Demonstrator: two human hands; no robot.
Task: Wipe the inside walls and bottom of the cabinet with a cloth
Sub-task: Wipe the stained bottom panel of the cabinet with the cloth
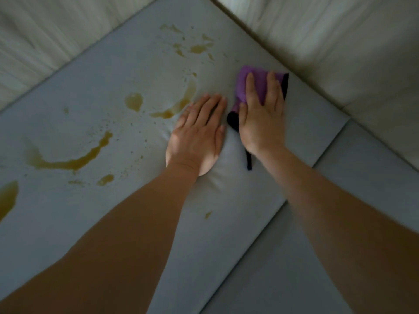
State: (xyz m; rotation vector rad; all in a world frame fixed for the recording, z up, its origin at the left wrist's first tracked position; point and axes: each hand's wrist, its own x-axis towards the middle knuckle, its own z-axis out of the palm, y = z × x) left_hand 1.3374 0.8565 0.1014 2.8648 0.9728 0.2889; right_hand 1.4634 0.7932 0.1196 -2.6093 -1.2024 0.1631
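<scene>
From the camera on my head, I look down into the cabinet at its pale grey bottom panel (95,91), with the light-coloured inside walls (340,41) rising at the far side and to the right. My right hand (260,116) presses a purple cloth with a dark edge (256,85) flat onto the panel, close to the far right corner where panel meets wall; my fingers lie spread and nearly straight on top of the cloth, and a dark strip of it trails back toward my wrist. My left hand (197,134) rests just beside it, palm down, fingers straight and together, holding nothing, bracing on the bare panel. The brown-yellow spill marks (181,103) lie to the left of both hands: one curved streak ends right at my left fingertips, others spread farther left and toward the far wall. The cloth sits right of all of them, so I judge the next wiping stroke must travel leftward, across my left hand's spot.
</scene>
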